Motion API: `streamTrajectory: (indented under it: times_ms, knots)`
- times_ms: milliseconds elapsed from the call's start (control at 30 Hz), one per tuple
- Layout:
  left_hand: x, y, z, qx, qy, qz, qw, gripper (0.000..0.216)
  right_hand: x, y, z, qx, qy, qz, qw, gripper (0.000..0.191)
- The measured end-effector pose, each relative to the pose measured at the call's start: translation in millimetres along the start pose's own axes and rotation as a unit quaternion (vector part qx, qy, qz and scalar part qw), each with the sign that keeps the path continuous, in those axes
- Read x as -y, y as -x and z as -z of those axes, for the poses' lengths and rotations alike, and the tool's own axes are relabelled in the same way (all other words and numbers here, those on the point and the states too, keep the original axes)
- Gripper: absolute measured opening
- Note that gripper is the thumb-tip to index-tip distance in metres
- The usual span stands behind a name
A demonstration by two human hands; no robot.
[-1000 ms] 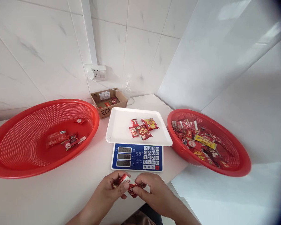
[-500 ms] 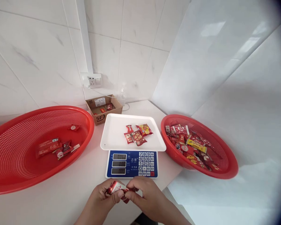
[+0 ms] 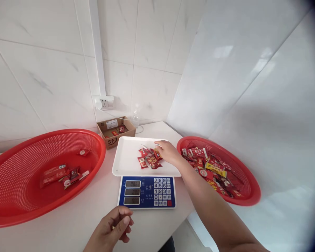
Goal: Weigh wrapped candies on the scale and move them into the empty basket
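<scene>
My right hand (image 3: 167,151) is over the white scale tray (image 3: 124,166), fingers stretched out and apart, partly covering a yellow-and-red snack packet (image 3: 155,153). Several small red wrapped snacks lie there together, among them a dark red packet (image 3: 153,162) and a small red packet (image 3: 142,162). A whitish wrapper end (image 3: 145,146) shows behind them. My left hand (image 3: 114,225) hovers before the blue scale panel (image 3: 147,192), loosely curled, with nothing visible in it.
A red plastic basket (image 3: 52,133) on the left holds a few packets. Another red basket (image 3: 249,185) on the right holds many wrapped snacks. Behind the tray stand a cardboard box (image 3: 124,134) with some packets and a clear bottle (image 3: 135,117), against the tiled wall.
My right hand has moved forward from my left hand to the tray. The red-and-white packet has left my left hand, which has loosened. The view has tilted up slightly.
</scene>
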State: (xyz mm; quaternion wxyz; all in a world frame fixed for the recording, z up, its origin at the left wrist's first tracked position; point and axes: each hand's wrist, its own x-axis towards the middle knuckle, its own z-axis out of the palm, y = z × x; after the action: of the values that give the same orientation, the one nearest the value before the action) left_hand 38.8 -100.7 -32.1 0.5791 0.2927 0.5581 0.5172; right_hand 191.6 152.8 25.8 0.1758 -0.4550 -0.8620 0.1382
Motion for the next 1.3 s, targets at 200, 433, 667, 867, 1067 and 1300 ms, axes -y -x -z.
streamTrajectory:
  times_ms: [200, 433, 667, 867, 1067, 1300]
  knots:
    - [2, -5, 10, -0.002, 0.005, 0.007, 1.0, 0.048, -19, -1, 0, 0.111, 0.014, 0.018, 0.994, 0.049]
    - [3, -7, 6, 0.024, 0.009, 0.002, 1.0, 0.046, -27, -1, -5, 0.085, 0.029, -0.005, 0.996, 0.056]
    - [2, -6, 4, 0.018, 0.019, 0.01, 1.0, 0.051, -26, 0, -6, 0.07, 0.024, -0.013, 0.997, 0.049]
    - [1, -3, 4, 0.027, 0.032, 0.011, 0.999, 0.046, -20, 6, -3, 0.037, 0.029, -0.001, 0.999, 0.048]
    - [1, -1, 4, 0.033, 0.12, 0.032, 0.992, 0.048, -22, 21, 5, 0.0, 0.061, 0.023, 0.998, 0.048]
    - [1, -7, 8, 0.069, 0.15, 0.058, 0.985, 0.035, -44, 46, 30, -0.057, 0.12, 0.006, 0.991, 0.049]
